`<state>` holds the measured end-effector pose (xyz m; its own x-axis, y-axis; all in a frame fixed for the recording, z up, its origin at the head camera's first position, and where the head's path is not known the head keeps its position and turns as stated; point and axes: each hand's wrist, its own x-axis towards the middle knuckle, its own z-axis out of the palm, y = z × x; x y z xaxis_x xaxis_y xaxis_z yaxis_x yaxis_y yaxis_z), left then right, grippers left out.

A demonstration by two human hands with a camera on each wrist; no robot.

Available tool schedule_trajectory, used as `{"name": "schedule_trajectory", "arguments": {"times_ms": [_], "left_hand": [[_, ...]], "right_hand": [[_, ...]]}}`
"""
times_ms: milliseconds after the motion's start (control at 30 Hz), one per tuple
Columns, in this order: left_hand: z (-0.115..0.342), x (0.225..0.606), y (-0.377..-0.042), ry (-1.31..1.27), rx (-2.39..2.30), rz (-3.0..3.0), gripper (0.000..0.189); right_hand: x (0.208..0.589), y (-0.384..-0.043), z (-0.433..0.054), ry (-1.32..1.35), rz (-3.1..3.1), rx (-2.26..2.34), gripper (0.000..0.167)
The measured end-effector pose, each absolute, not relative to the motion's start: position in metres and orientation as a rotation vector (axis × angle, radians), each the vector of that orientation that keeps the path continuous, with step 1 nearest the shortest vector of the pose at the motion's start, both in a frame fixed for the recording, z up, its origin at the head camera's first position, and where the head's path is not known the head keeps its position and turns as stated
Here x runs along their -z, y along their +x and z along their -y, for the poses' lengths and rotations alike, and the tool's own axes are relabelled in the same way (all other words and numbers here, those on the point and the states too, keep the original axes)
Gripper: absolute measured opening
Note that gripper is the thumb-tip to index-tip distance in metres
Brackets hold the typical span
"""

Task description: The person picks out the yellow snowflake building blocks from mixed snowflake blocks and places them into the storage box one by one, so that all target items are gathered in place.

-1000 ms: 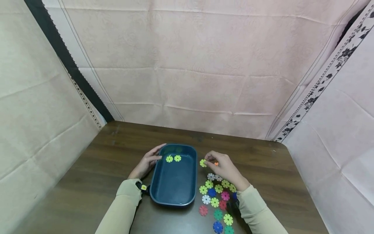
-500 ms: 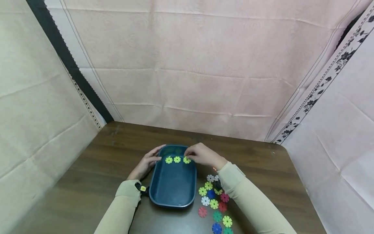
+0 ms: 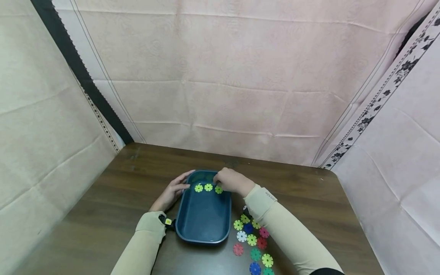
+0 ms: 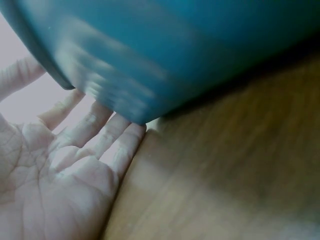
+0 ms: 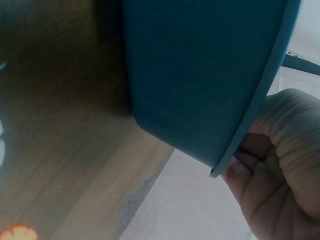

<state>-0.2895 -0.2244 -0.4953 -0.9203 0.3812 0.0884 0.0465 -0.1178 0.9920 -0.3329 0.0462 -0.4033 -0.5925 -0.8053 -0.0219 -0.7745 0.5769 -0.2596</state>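
A dark blue rectangular tray (image 3: 203, 217) stands on the table, with a row of three yellow-green notched discs near its far end: a left disc (image 3: 198, 188), a middle one (image 3: 208, 187) and a right one (image 3: 219, 190). My left hand (image 3: 173, 193) rests against the tray's left side; in the left wrist view its fingers (image 4: 117, 142) reach out to touch the outer wall. My right hand (image 3: 235, 181) bends over the far right rim, at the right disc. Its fingertips are hidden behind the rim in the right wrist view, so their hold on that disc is unclear.
Several loose notched discs lie right of the tray, among them a white disc (image 3: 241, 236), a red disc (image 3: 238, 249), a green disc (image 3: 255, 253) and a blue disc (image 3: 255, 268). An orange disc (image 5: 18, 233) shows in the right wrist view. Cloth walls (image 3: 220, 84) surround the table.
My right hand has carried a yellow-green disc left from the table into the tray, forming the row's third. Since then hand and disc have shifted slightly. My left hand has stayed put.
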Motion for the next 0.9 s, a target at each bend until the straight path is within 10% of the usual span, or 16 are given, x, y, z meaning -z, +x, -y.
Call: {"name": "schedule_trajectory", "arguments": {"times_ms": [533,900], "left_hand": [[0.224,0.494,-0.29,0.484,-2.143,-1.921,0.056],[0.225,0.498,-0.291,0.552,-2.154,-1.89,0.057]], "right_hand": [[0.385,-0.319,-0.085,-1.292,-2.677,0.746,0.06],[0.38,-0.303,-0.117,-1.215,-2.706,0.894,0.058]]}}
